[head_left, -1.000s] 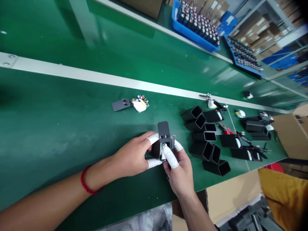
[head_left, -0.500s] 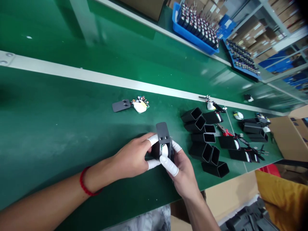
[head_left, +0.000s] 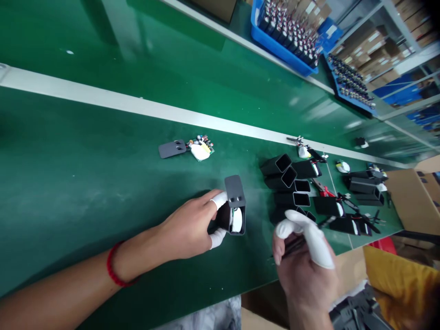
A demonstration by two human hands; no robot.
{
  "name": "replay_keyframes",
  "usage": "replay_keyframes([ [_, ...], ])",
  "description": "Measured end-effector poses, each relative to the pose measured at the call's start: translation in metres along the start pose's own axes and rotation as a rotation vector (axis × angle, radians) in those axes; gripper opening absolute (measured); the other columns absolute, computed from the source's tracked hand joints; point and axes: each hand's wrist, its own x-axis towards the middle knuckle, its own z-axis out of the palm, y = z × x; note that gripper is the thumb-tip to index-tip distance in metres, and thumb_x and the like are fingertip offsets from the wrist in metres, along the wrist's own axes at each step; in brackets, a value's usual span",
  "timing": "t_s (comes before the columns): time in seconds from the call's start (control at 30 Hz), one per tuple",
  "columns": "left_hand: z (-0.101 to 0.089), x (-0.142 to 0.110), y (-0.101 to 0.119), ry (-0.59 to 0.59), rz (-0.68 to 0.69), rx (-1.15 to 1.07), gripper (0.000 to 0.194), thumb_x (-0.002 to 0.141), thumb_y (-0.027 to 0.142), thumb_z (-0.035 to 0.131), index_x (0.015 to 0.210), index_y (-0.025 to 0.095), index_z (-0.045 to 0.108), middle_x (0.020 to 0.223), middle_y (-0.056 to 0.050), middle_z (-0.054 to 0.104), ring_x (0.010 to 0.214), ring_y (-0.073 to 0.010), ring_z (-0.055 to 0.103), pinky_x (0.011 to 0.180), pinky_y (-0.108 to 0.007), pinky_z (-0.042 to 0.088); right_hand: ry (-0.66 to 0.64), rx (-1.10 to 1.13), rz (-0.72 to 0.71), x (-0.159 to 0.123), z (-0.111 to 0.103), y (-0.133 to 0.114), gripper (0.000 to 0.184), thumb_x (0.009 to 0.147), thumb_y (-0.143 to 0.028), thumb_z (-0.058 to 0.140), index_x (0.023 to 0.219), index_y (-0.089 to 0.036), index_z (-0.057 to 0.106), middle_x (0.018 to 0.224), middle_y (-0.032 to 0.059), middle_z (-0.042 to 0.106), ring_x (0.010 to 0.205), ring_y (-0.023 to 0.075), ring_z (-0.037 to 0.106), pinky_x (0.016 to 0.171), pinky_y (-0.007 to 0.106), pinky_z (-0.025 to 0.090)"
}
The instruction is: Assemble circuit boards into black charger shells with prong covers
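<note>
On my feed, my left hand (head_left: 185, 227) grips the black adapter housing (head_left: 224, 217) over the tabletop (head_left: 130, 183), its white-padded insert (head_left: 237, 220) inside but the pronged end plate (head_left: 234, 187) unseated; my right hand (head_left: 305, 261) clasps a dark slender tool (head_left: 294, 245), and another board assembly (head_left: 200, 150) lies unhoused.

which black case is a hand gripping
The black case in the left hand, with something white inside and a grey plate at its mouth; the other black cases lie ungripped on the bench.

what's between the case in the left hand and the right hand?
Just bare green tabletop between the case in the left hand and the right hand, per the head view.
</note>
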Motion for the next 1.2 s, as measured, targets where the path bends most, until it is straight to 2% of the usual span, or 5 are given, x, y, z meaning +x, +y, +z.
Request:
replay_keyframes([
  [0.4, 0.002, -0.001, -0.001, 0.062, 0.06, -0.001, 0.016, 0.077, 0.017, 0.053, 0.077, 0.023, 0.039, 0.09, -0.002, 0.053, 0.073, -0.0173, 0.057, 0.065, -0.029, 0.047, -0.302, -0.256, 0.212, -0.001, 0.014, 0.016, 0.032, 0.087, -0.038, 0.07, 0.114, -0.021, 0.067, 0.062, -0.0053, 0.052, 0.049, 0.0075, 0.04, 0.046, 0.021, 0.032],
  [0.57, 0.004, -0.005, -0.004, 0.035, 0.054, 0.102, 0.014, 0.075, 0.016, 0.054, 0.086, 0.021, 0.047, 0.096, -0.003, 0.052, 0.062, -0.0154, 0.051, 0.057, -0.031, 0.042, -0.154, -0.298, -0.173, -0.001, -0.011, -0.012, 0.032, 0.098, -0.041, 0.054, 0.088, -0.018, 0.075, 0.071, 0.0065, 0.067, 0.061, 0.0172, 0.061, 0.05, 0.028, 0.048],
  [0.83, 0.007, -0.005, -0.006, 0.058, 0.048, 0.094, 0.01, 0.076, 0.016, 0.051, 0.082, 0.02, 0.045, 0.096, -0.004, 0.05, 0.053, -0.0109, 0.044, 0.051, -0.029, 0.036, -0.292, -0.342, -0.495, -0.007, -0.006, -0.019, 0.019, 0.097, -0.024, 0.056, 0.103, -0.022, 0.073, 0.091, 0.0095, 0.069, 0.077, 0.024, 0.067, 0.053, 0.037, 0.059],
  [1.0, 0.003, -0.003, -0.004, 0.071, -0.005, 0.068, 0.022, 0.072, 0.018, 0.054, 0.073, 0.024, 0.032, 0.084, 0.001, 0.043, 0.054, -0.0112, 0.042, 0.05, -0.028, 0.034, 0.028, -0.445, -0.643, -0.009, 0.008, -0.022, 0.028, 0.101, -0.028, 0.045, 0.1, -0.024, 0.072, 0.087, 0.0085, 0.061, 0.084, 0.0242, 0.061, 0.068, 0.04, 0.052],
  [1.2, 0.004, -0.003, -0.006, 0.085, -0.005, 0.03, 0.02, 0.072, 0.018, 0.055, 0.075, 0.023, 0.037, 0.085, 0.001, 0.042, 0.053, -0.01, 0.042, 0.05, -0.027, 0.036, -0.588, -1.116, -0.73, -0.001, 0.0, -0.005, 0.047, 0.096, -0.024, 0.051, 0.143, -0.028, 0.051, 0.087, 0.0056, 0.053, 0.065, 0.0167, 0.058, 0.053, 0.028, 0.048],
])
